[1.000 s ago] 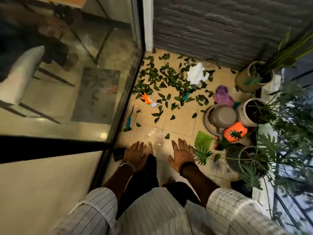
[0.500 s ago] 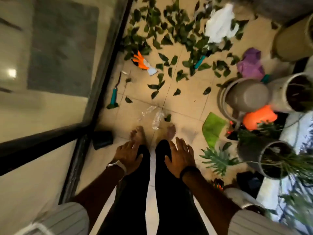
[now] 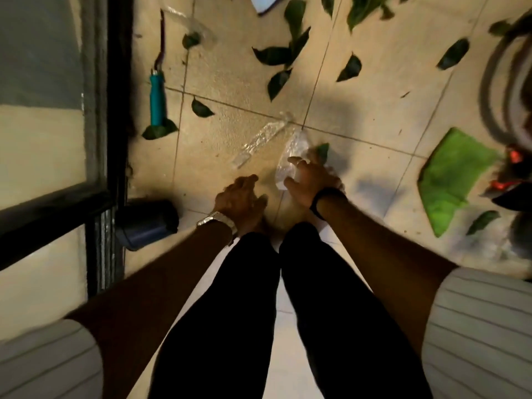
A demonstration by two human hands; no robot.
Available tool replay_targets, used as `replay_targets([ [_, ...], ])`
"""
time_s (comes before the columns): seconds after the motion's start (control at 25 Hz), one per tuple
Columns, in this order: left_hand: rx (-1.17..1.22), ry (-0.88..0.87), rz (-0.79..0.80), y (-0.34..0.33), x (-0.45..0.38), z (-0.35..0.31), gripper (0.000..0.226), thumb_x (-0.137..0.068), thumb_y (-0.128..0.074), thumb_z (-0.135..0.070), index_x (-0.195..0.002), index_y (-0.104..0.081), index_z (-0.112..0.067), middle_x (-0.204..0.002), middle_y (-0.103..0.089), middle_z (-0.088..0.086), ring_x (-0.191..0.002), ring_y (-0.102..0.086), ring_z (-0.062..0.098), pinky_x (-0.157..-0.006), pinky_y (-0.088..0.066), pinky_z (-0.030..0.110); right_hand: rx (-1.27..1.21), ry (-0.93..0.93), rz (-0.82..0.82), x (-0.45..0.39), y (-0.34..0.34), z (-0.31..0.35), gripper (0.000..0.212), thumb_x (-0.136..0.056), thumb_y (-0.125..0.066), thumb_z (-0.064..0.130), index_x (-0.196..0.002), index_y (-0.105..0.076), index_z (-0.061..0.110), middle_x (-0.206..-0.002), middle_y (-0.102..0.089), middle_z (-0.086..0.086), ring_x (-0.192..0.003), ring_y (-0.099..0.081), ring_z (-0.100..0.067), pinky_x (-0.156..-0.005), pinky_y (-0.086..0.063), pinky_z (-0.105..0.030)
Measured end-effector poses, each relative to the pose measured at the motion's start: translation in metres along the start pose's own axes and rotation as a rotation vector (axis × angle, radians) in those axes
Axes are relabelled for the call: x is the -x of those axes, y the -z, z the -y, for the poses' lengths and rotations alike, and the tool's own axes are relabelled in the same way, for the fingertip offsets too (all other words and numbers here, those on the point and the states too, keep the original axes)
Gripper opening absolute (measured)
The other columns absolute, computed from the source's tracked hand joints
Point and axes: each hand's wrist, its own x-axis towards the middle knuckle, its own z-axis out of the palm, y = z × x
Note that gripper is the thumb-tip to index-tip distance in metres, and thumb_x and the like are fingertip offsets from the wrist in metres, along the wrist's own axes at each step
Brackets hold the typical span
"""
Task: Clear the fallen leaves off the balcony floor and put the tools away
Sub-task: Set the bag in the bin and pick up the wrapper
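Looking straight down past two dark trouser legs to a tiled balcony floor (image 3: 374, 90). Right hand (image 3: 309, 182) low over the tiles, fingers (image 3: 293, 160) spread and slightly bent at the near end of a crumpled clear plastic bag (image 3: 293, 152); cannot tell whether touching or just above it. Bag lying with its long axis running away from the feet, far tip at a tile joint. Second strip of clear plastic (image 3: 259, 141) just left of it, angled from near-left to far-right. Left hand (image 3: 240, 197) beside the right one, fingers loosely curled, holding nothing. Dark green leaves (image 3: 276, 54) scattered over the far tiles, one (image 3: 322, 151) touching the bag's right edge. Teal-handled tool (image 3: 157, 99) near the black door frame (image 3: 118, 96), long axis running away from the feet, handle nearest, a leaf at its near end. Green cloth (image 3: 452, 174) flat on the right. Dark cylinder (image 3: 146, 221) on its side by the door frame.
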Motion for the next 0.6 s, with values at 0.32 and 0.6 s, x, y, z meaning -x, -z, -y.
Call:
replay_targets([
  [0.32, 0.026, 0.047, 0.006, -0.004, -0.008, 0.003, 0.064, -0.100, -0.045, -0.047, -0.155, -0.023, -0.022, -0.158, -0.034, 0.008, -0.136, -0.043, 0.037, -0.107, -0.040, 0.049, -0.195, -0.016, -0.012, -0.045, 0.006, 0.006, 0.066, -0.084, -0.072, 0.031, -0.145, -0.048, 0.018, -0.166, -0.002, 0.002, -0.150, -0.014, -0.033, -0.116, -0.033, -0.047],
  [0.6, 0.409, 0.267, -0.100, 0.009, 0.006, -0.030, 0.086, -0.073, -0.009, -0.096, -0.144, -0.019, -0.049, -0.145, -0.050, 0.008, -0.127, -0.049, 0.042, -0.107, -0.037, 0.058, -0.799, -0.174, 0.046, 0.020, 0.035, 0.021, 0.033, -0.082, -0.074, 0.035, -0.113, -0.073, 0.024, -0.102, -0.074, 0.010, -0.102, -0.067, -0.019, -0.100, -0.050, -0.037],
])
